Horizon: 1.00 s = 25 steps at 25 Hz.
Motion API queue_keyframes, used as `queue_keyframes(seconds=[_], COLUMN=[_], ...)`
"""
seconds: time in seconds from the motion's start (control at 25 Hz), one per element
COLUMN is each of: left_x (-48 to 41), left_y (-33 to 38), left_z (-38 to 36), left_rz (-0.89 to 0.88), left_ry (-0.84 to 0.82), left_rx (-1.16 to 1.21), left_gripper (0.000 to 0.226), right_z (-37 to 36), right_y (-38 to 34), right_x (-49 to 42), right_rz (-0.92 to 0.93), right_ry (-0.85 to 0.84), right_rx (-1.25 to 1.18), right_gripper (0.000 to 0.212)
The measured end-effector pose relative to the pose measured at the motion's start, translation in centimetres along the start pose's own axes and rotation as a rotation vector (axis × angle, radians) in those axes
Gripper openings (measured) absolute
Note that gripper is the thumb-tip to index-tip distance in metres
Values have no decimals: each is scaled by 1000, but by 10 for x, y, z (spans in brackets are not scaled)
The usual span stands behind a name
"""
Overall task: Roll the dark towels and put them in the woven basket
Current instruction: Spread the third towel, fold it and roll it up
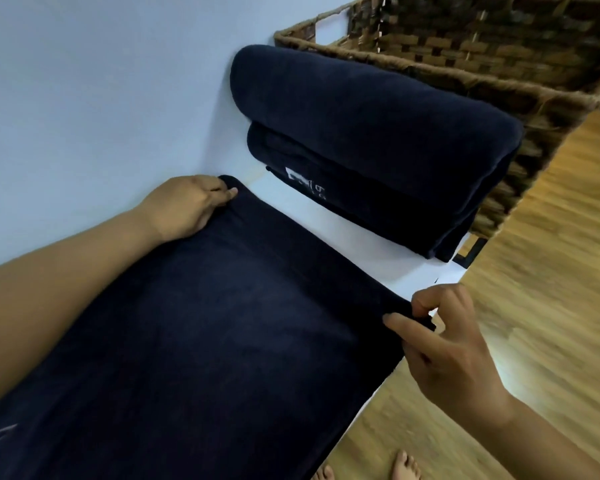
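Closest to you, the towel (222,341) lies flat and lengthwise on the white tabletop (84,81). Its near end runs out of view under your left forearm, and no roll has been started in it yet. At its far edge both grips are on the corners. Your left grip (191,206) pinches the far-left corner between thumb and fingers. Your right grip (444,341) pinches the far-right corner between thumb and forefinger, with the other fingers loosely curled and off the cloth. I judge you are at the squaring-up or first-turn step of rolling this one. The next move calls for both corners to turn over toward you together and evenly, so the edge tucks in tight and the roll does not run into a cone. The right side lies at the tabletop's edge above the floor (551,289), so guard against the cloth sliding off there. Beyond a bare strip sits a stack (371,147) of folded dark towels, not rolled as far as I can tell. It is just beside the basket (465,46), whose visible part holds no towel.
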State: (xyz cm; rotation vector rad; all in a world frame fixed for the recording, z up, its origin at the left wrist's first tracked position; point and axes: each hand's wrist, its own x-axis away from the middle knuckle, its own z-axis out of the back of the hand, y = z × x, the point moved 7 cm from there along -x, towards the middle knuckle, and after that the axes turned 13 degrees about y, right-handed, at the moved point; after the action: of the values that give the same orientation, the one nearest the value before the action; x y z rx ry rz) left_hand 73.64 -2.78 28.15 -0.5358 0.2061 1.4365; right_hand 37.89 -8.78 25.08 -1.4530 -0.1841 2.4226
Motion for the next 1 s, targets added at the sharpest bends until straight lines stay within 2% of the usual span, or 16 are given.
queue_keyframes(seconds=[0.12, 0.24, 0.28, 0.36, 0.44, 0.52, 0.6, 0.72, 0.88, 1.0], left_x=[-31, -57, -60, -63, -61, -61, -59, -58, -56, -42], left_y=[0, 1, 3, -1, -3, 1, 3, -2, 4, 9], left_z=[5, -9, -16, -25, -28, -28, -29, -27, -14, -9], left_rz=[-61, -34, -22, 62, 121, 17, -68, -104, -82, -18], left_ry=[-127, -411, -513, -603, -661, -680, -687, -609, -179, -13], left_rx=[2, 15, 10, 41, 65, -1, -68, -113, -90, -90], left_gripper=[8, 24, 21, 22, 36, 46, 50, 45, 33, 26], right_z=[0, 4, 7, 9, 5, 1, -2, -3, 4, 2], right_y=[-1, -3, -1, 7, 20, 31, 31, 16, 8, 5], right_x=[2, 6, 6, 3, 3, 12, 17, 11, -13, -10], right_rz=[50, -13, -117, -435, -746, -985, -1098, -1062, -672, -452], right_ry=[-57, -165, -188, -201, -183, -205, -268, -327, -239, -180], right_rx=[27, -54, -100, -251, -406, -435, -416, -400, -105, -25], right_gripper=[39, 23, 25, 29, 10, 25, 27, 15, 27, 37])
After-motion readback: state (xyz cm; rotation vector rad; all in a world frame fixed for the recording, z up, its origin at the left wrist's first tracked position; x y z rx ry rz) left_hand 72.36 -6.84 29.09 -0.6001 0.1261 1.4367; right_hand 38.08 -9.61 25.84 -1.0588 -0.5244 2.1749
